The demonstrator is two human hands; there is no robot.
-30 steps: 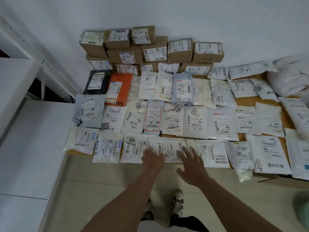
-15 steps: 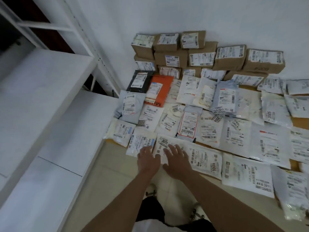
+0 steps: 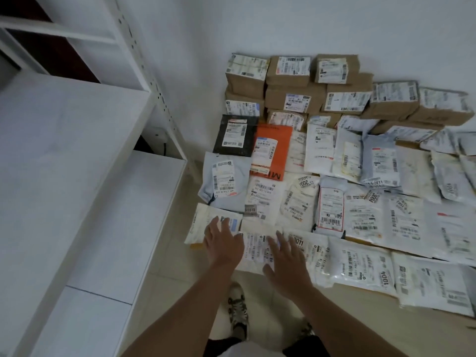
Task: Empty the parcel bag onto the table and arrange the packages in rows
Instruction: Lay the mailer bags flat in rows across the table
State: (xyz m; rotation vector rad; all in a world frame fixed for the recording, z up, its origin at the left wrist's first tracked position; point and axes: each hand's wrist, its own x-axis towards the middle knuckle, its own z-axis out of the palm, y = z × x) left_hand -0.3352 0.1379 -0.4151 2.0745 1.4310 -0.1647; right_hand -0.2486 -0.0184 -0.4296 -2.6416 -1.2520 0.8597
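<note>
White plastic marks the front-row mailer [image 3: 257, 247], which lies between both flat, spread hands with its long axis running away from the person. The left hand [image 3: 223, 242] rests on its left edge and the corner packet [image 3: 206, 225]; the right hand [image 3: 284, 256] presses its right edge, equally near. Beyond the mailer lie further rows, then cardboard boxes [image 3: 288, 83] against the wall. Both hands have slid leftward along the front row since a second ago.

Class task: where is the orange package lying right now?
Head view, left end of the rows: the orange package lies just right of the black package, before the stacked cardboard boxes.
</note>
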